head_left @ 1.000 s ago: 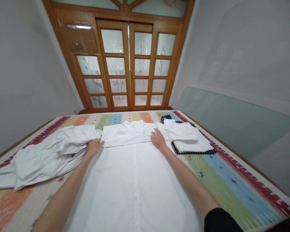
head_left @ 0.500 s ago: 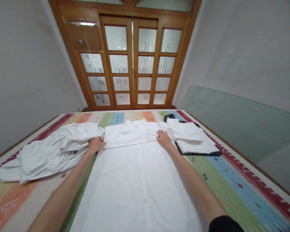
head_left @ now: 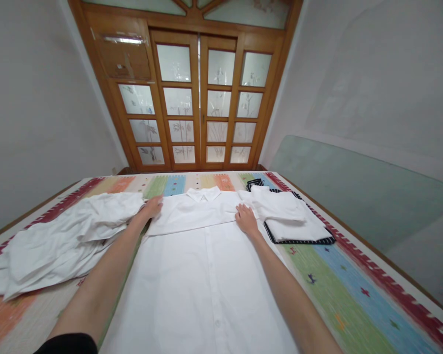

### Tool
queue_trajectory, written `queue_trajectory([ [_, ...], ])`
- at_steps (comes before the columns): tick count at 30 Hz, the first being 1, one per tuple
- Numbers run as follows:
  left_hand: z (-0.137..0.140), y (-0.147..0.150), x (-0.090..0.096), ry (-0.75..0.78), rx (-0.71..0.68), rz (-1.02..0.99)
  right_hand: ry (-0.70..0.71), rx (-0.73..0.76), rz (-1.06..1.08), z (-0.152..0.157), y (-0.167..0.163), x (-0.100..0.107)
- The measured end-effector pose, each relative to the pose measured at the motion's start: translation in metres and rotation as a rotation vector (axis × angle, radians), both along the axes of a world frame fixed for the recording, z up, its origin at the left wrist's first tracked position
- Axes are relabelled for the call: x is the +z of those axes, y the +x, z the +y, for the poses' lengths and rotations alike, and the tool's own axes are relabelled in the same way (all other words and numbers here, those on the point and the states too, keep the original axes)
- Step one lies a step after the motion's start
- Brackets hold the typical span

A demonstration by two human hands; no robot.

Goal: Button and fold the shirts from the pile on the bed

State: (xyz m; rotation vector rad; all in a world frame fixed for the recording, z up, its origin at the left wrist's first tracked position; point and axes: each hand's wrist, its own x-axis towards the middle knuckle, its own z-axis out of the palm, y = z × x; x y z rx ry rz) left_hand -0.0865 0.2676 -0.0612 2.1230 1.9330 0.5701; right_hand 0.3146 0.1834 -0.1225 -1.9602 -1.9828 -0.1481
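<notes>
A white button-up shirt [head_left: 203,275] lies spread on the patterned cover, its collar [head_left: 204,193] at the far end. One sleeve is laid across its upper part as a flat band [head_left: 197,214]. At the shirt's upper left corner, my left hand [head_left: 154,207] has its fingers closed on the edge of the cloth. My right hand [head_left: 246,219] rests on the band's right side, palm down, with its fingers apart.
A crumpled white garment [head_left: 70,233] lies to the left. On the right, folded white clothing [head_left: 299,223] sits on a black striped cloth [head_left: 306,241]. Walls flank the striped cover [head_left: 339,280], and wooden glazed doors [head_left: 197,103] stand beyond.
My left hand has moved up along the shirt's left edge to the shoulder corner. My right hand stays at nearly the same spot on the cloth. The view has tilted slightly.
</notes>
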Motion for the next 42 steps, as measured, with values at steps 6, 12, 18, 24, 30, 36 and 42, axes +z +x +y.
queue_trajectory([
  [6,0.031,0.0,0.013,-0.109,-0.125,0.116,0.049,0.02,0.009,0.002,0.003,-0.006],
  [12,0.048,-0.016,0.022,-0.118,-0.127,0.2,0.081,0.042,0.012,0.003,0.003,-0.008],
  [18,0.038,-0.03,0.018,-0.072,-0.076,0.282,0.059,0.119,0.004,-0.001,0.0,-0.005],
  [24,0.026,-0.024,0.011,-0.022,-0.02,0.38,0.023,0.045,-0.007,-0.002,-0.002,-0.003],
  [30,0.001,0.018,0.005,0.146,-0.013,0.42,0.03,0.05,0.026,-0.001,-0.001,-0.001],
  [36,-0.056,0.082,-0.034,0.036,-0.16,0.357,0.026,0.508,0.061,-0.004,-0.001,0.002],
  [42,-0.074,0.065,-0.045,-0.008,-0.088,0.353,-0.003,0.443,0.032,-0.013,-0.004,0.009],
])
